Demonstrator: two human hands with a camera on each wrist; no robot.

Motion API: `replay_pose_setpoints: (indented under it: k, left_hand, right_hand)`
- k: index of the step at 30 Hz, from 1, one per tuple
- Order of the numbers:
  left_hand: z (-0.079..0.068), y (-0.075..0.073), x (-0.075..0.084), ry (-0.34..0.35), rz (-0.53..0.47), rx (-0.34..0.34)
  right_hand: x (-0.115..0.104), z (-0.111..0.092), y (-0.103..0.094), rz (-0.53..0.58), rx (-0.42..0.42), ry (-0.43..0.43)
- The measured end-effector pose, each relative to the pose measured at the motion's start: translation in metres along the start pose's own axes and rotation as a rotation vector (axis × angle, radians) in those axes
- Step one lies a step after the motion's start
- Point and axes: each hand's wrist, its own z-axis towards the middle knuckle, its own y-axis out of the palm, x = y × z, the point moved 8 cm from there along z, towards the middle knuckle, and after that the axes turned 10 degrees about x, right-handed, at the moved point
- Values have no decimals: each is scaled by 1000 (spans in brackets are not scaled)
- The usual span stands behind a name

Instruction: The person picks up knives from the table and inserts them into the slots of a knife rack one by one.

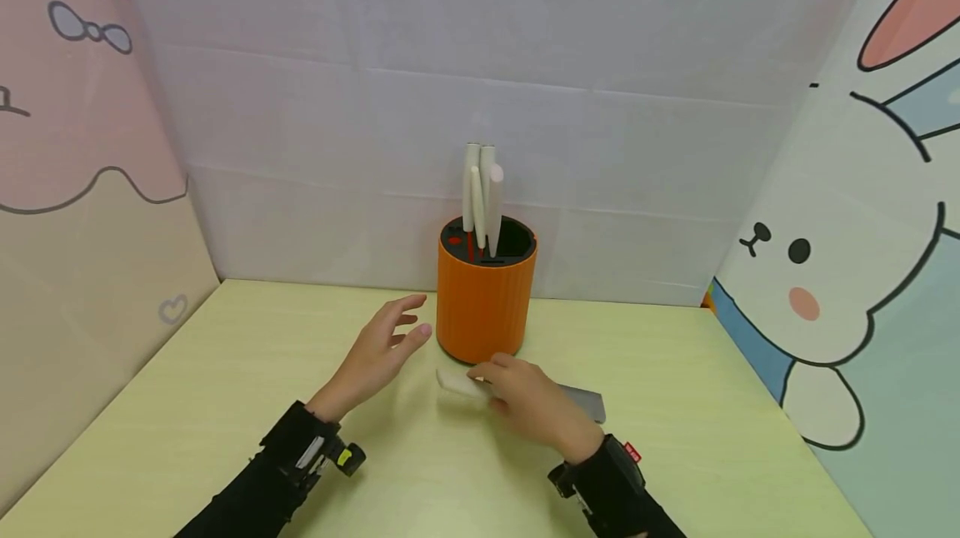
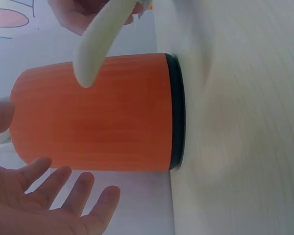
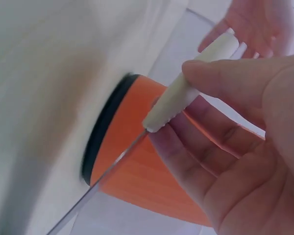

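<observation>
My right hand [image 1: 528,405] pinches the white handle of a kitchen knife [image 1: 585,402] between thumb and fingers. The knife is in front of an orange knife block [image 1: 483,309], its broad grey blade pointing right and its handle end left. In the right wrist view the thumb presses on one side of the handle [image 3: 171,100], fingertips on the other; the blade runs off the lower left. My left hand [image 1: 375,351] is to the left of the block, fingers spread and holding nothing. Several white-handled knives [image 1: 480,196] stand upright in the block's black top.
The block stands on a pale wooden table [image 1: 315,471], close to a white cloth backdrop [image 1: 360,146]. Cartoon-printed panels flank the table, a pink and cream one [image 1: 82,271] on the left and a rabbit one [image 1: 840,271] on the right.
</observation>
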Motion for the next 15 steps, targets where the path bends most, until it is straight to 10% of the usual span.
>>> replay_pose_setpoints:
  k: [15]
  left_hand:
    - [0,1,-1,-8,10,-10]
  right_hand:
    - [3,-1,-61,266,171,23]
